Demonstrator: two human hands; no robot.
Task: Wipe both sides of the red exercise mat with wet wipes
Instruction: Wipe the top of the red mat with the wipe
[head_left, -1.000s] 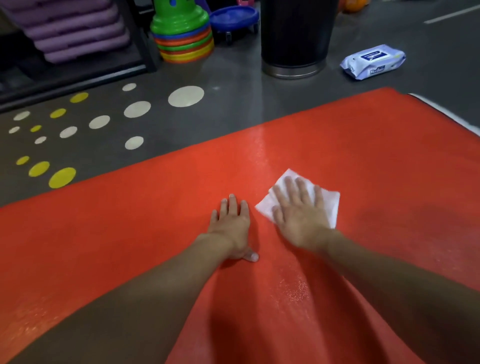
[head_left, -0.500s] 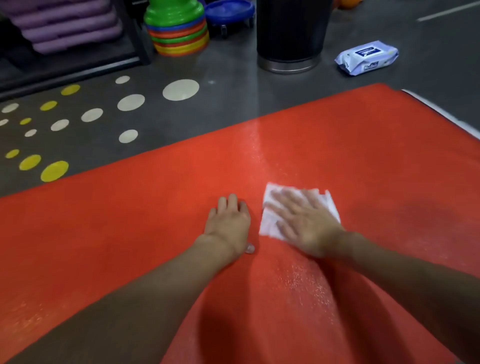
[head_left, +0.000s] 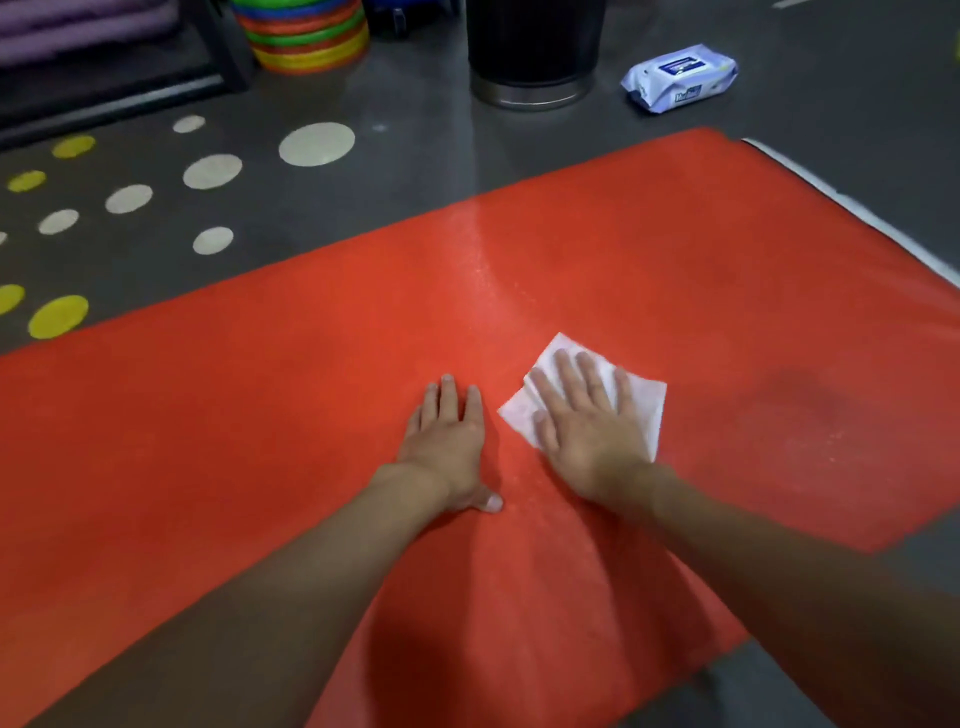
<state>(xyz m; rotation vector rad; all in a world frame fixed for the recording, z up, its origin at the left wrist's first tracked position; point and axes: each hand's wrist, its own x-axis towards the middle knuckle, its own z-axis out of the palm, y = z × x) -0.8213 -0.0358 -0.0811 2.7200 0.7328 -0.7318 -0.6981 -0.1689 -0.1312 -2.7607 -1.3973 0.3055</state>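
The right hand (head_left: 587, 426) is pressing flat, fingers spread, on the white wet wipe (head_left: 641, 410) in the middle of the red mat (head_left: 260, 415), the left hand (head_left: 447, 441) is resting flat beside it, and next it needs rubbing on dry parts.

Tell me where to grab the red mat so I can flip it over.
Probably the far right corner of the red exercise mat, fingers slid under from the right. It lies flat, so only an edge gives purchase, and that corner is clear of the left hand and right hand pressing its middle.
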